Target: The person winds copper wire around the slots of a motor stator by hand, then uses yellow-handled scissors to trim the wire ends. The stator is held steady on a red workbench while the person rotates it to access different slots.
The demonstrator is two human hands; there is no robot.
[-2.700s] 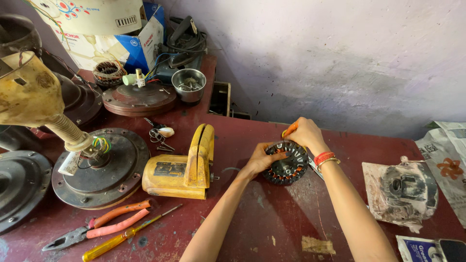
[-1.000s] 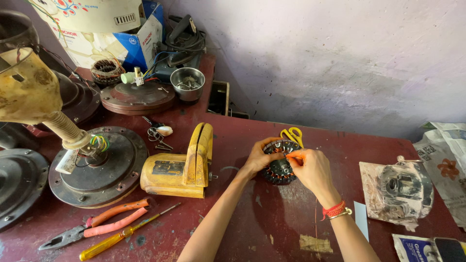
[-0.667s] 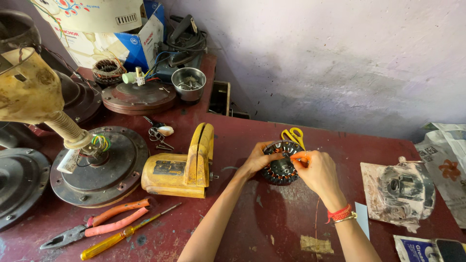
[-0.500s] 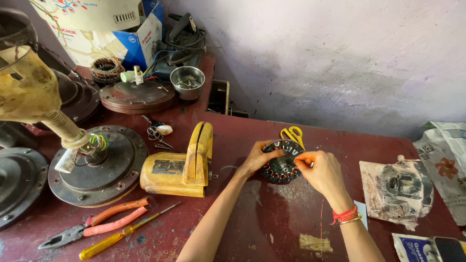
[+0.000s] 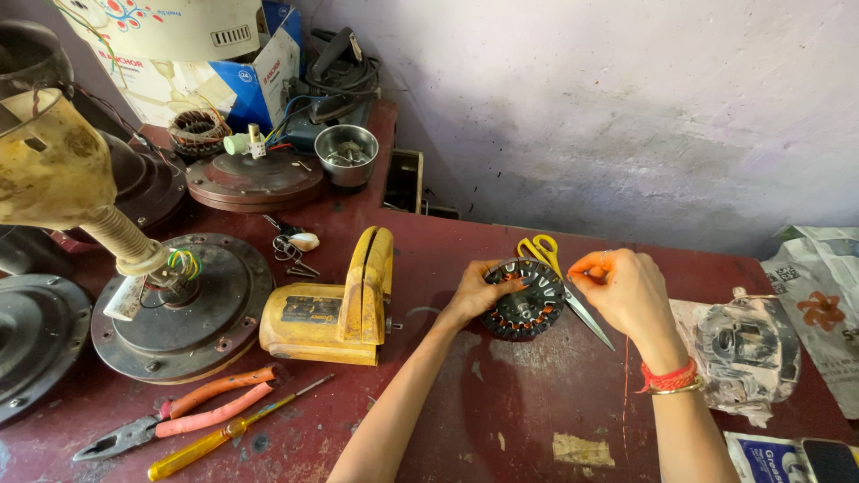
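Gripping stator (image 5: 526,301) rim, left hand (image 5: 476,291), scissors (image 5: 553,268) touching

Both forearms bare, no sleeves in view. Left hand (image 5: 472,291): no ring or band visible. Right hand (image 5: 626,291): fingertips stained or painted orange, thin ring on one finger. Right wrist carries a red thread band (image 5: 667,377), wound several times, with a slim gold-coloured bangle (image 5: 676,389) just beside it.
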